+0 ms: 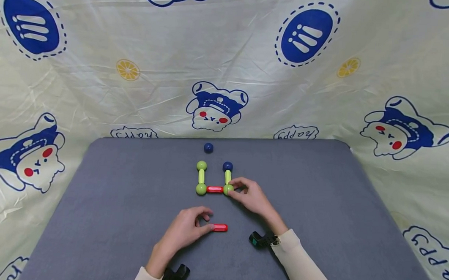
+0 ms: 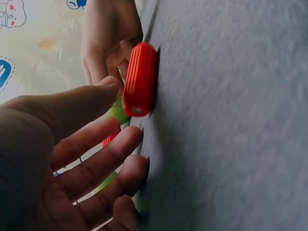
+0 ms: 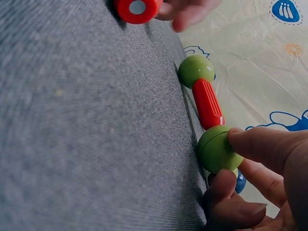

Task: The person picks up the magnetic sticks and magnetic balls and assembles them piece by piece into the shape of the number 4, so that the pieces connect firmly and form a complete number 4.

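Observation:
A U-shaped figure of balls and rods lies on the table. At its near right corner my right hand (image 1: 250,195) pinches a green ball (image 3: 219,150) between thumb and fingers. A red rod (image 1: 215,190) joins that ball to another green ball (image 1: 201,189) on the left. Light green rods run from both corners, the left one to a green ball (image 1: 202,166), the right one to a dark blue ball (image 1: 227,166). Nearer the front, my left hand (image 1: 185,229) has its thumb at the end of a loose red rod (image 2: 141,79), fingers loosely bent and spread.
A single dark blue ball (image 1: 208,148) lies by itself near the far edge of the grey table (image 1: 130,186). Behind the table hangs a printed pale cloth (image 1: 165,99). Each wrist wears a black camera, such as the right one (image 1: 262,240).

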Action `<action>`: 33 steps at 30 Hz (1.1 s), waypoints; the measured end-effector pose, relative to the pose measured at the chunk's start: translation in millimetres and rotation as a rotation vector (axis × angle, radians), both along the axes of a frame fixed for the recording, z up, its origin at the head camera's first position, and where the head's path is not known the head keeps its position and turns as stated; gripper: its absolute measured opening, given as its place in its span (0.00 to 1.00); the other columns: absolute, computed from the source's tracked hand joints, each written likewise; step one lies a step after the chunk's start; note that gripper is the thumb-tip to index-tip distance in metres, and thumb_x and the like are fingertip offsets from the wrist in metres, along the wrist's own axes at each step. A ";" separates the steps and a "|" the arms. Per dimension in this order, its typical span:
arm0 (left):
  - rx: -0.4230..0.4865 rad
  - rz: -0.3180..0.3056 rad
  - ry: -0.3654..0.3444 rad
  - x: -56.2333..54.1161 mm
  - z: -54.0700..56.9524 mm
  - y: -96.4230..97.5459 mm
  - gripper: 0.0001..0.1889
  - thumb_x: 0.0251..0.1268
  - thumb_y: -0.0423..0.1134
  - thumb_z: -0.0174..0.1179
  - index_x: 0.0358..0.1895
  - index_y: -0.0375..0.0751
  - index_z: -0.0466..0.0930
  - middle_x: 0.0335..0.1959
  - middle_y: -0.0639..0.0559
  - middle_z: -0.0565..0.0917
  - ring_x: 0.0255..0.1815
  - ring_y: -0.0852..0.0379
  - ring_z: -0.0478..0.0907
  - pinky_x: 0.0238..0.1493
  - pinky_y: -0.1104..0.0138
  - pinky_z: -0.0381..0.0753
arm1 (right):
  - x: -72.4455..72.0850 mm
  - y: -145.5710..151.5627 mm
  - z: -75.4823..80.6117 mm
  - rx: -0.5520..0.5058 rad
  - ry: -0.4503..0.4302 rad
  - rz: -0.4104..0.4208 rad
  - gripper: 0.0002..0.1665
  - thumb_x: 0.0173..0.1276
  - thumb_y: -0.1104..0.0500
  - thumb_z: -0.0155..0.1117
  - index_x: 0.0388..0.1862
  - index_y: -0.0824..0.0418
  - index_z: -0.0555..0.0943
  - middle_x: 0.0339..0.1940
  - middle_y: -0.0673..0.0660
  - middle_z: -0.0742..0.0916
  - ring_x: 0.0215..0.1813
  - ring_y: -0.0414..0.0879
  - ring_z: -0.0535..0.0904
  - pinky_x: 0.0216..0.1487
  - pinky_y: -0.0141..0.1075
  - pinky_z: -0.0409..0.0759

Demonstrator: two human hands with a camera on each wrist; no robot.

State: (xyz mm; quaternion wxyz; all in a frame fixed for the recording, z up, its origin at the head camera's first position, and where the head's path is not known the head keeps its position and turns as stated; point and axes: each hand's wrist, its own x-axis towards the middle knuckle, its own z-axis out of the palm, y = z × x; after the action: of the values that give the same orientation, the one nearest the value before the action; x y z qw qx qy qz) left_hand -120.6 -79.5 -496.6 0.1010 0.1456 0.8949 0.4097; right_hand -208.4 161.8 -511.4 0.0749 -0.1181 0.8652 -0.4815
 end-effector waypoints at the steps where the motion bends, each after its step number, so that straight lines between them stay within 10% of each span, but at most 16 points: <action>1: -0.010 -0.006 0.006 0.4 -0.7 0.8 0.15 0.62 0.44 0.74 0.50 0.43 0.87 0.37 0.57 0.86 0.23 0.66 0.72 0.27 0.71 0.72 | -0.2 -0.1 0.1 -0.003 -0.003 0.000 0.16 0.69 0.58 0.73 0.54 0.57 0.85 0.47 0.59 0.88 0.27 0.41 0.76 0.30 0.31 0.73; 17: -0.112 -0.012 0.069 6.4 -2.1 8.5 0.07 0.57 0.42 0.77 0.36 0.49 0.89 0.29 0.60 0.81 0.24 0.66 0.69 0.28 0.71 0.70 | -0.2 1.6 -3.0 -0.018 -0.011 0.014 0.17 0.70 0.57 0.72 0.56 0.57 0.85 0.48 0.59 0.88 0.29 0.42 0.77 0.31 0.32 0.75; 33: -0.139 0.192 0.117 0.5 -4.5 25.0 0.08 0.59 0.43 0.76 0.38 0.45 0.89 0.31 0.56 0.84 0.30 0.62 0.75 0.30 0.68 0.75 | -2.1 4.8 -5.2 -0.024 -0.008 0.026 0.16 0.71 0.57 0.71 0.56 0.57 0.85 0.49 0.59 0.88 0.32 0.43 0.78 0.33 0.33 0.75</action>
State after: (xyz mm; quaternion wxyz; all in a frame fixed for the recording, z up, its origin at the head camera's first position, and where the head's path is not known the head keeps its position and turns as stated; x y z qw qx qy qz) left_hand -120.0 -54.5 -501.1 0.0186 0.0757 0.9353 0.3453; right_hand -210.4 166.6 -516.7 0.0831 -0.1286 0.8575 -0.4912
